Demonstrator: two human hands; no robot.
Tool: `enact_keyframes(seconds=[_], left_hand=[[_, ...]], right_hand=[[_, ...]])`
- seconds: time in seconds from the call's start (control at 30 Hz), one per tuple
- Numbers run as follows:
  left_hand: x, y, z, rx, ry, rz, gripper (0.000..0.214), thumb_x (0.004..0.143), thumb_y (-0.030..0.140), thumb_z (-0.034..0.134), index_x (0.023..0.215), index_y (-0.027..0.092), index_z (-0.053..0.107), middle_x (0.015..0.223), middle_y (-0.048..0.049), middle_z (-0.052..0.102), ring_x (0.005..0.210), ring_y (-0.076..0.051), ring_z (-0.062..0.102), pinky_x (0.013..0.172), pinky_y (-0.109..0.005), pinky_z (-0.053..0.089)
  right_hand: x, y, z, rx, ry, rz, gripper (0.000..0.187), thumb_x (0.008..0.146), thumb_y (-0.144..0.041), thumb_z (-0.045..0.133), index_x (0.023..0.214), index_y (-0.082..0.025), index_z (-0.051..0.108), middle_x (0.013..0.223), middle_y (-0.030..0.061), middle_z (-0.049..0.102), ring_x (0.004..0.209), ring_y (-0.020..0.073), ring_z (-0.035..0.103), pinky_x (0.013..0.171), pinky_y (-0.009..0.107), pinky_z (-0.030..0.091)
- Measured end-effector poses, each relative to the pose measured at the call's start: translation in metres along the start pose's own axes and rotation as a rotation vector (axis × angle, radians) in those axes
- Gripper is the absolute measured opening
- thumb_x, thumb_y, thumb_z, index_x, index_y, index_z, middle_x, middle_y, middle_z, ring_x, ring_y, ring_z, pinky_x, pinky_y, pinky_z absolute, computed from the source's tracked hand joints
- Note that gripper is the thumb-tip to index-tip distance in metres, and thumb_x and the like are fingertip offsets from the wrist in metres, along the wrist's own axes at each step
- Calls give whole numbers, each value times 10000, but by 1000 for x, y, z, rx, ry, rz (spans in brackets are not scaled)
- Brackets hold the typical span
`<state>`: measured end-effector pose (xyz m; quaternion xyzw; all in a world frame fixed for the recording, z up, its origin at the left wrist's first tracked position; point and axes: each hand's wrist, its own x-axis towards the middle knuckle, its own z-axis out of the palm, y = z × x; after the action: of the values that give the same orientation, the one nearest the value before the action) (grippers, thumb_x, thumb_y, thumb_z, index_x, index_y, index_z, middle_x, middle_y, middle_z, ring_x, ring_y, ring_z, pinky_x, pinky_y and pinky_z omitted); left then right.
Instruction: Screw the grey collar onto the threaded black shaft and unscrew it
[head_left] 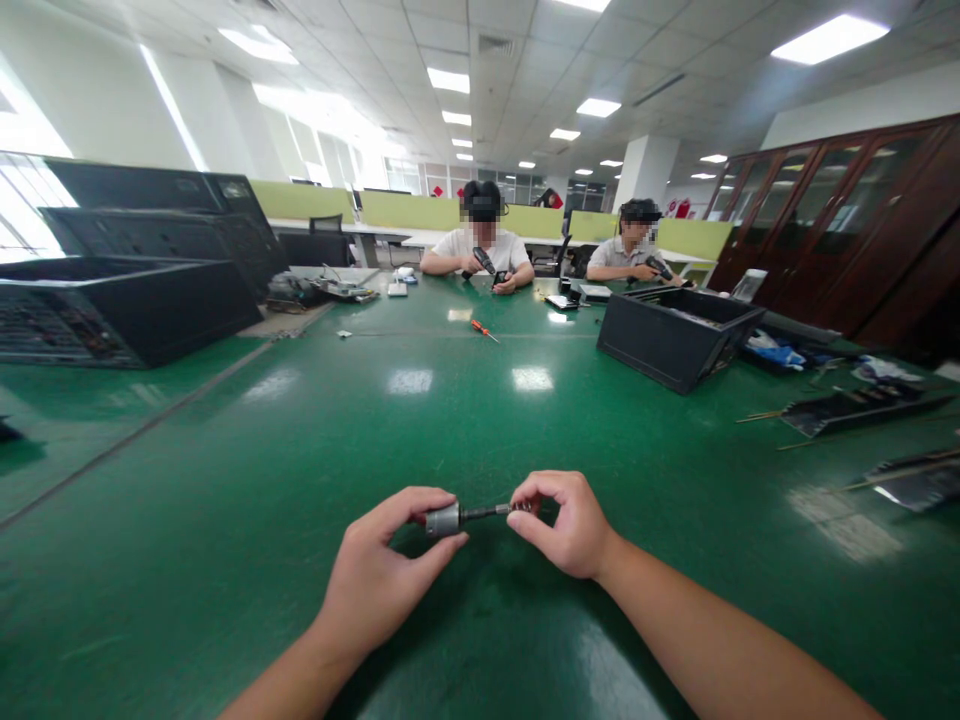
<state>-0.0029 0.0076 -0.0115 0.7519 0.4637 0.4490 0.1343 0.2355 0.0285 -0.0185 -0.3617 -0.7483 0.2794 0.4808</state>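
Observation:
A short grey metal cylinder [443,519] with a slim dark shaft [484,512] lies level just above the green table, between my two hands. My left hand [386,555] grips the cylinder's end between thumb and fingers. My right hand [566,522] pinches the far end of the shaft, where a shiny ridged or coiled part [521,508] shows between thumb and fingertips. Whether that part is a separate piece I cannot tell. The palm side of the left hand hides the cylinder's left end.
An orange screwdriver [484,330] lies farther up the green table [337,430]. Black computer cases stand at left [187,310] and right [667,345]. Metal scrap [862,405] lies at the right. Two people [480,240] sit opposite, each holding a power drill [484,261].

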Motion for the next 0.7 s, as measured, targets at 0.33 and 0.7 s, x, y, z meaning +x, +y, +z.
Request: enact_keyframes(seconds=[0.33, 0.7], left_hand=[[1, -1, -4, -32, 21, -103, 309, 768, 420, 777, 983, 204, 726, 953, -72, 752, 860, -234, 711, 825, -373, 569], [26, -5, -28, -707, 520, -611, 480, 635, 337, 876, 1062, 187, 716, 942, -13, 731, 768, -103, 654, 618, -149, 535]], right_hand=[[-2, 17, -9, 351, 185, 74, 343, 787, -307, 615, 479, -205, 501, 473, -21, 457, 485, 128, 414, 542, 285, 384], [14, 35, -4, 617, 384, 270, 436, 832, -406, 546, 462, -242, 384, 366, -65, 346, 375, 105, 319, 590, 329, 459]])
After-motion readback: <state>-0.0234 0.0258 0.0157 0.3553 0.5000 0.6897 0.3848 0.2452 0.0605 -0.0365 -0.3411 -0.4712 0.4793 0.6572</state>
